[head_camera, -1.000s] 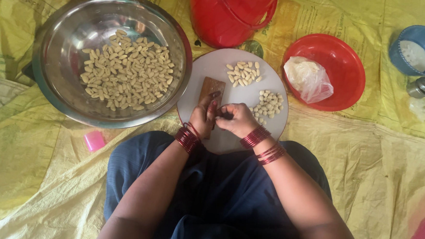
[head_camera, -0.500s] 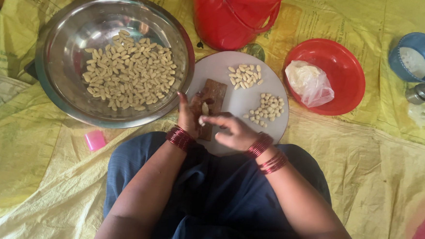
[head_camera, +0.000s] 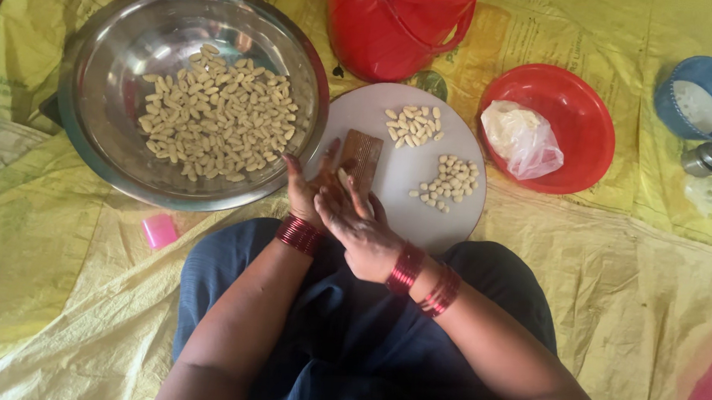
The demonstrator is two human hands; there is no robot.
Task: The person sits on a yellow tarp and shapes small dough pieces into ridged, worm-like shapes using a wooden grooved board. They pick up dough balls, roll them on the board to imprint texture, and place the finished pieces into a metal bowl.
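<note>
My left hand (head_camera: pixel 302 187) lies palm up at the near left edge of a white plate (head_camera: pixel 451 221), fingers spread. My right hand (head_camera: pixel 364 229) rests across that palm, and a small pale dough piece (head_camera: pixel 343 176) is pressed between them. Just beyond the fingertips a ridged brown wooden board (head_camera: pixel 363 152) lies on the plate. Two small heaps of shaped pale pieces (head_camera: pixel 413 123) (head_camera: pixel 451 181) sit farther out on the plate. Both wrists wear red bangles.
A large steel bowl (head_camera: pixel 75 128) at the left holds many shaped pieces (head_camera: pixel 214 115). A red bucket (head_camera: pixel 390 23) stands behind the plate. At the right, a red bowl (head_camera: pixel 592 107) holds a plastic bag (head_camera: pixel 521 140); farther right are a blue container (head_camera: pixel 702 96) and a small metal pot (head_camera: pixel 703 158). A pink block (head_camera: pixel 159 230) lies by my knee.
Both hands have drawn back from the wooden board toward my body. The left palm has turned up and the right hand has moved over it.
</note>
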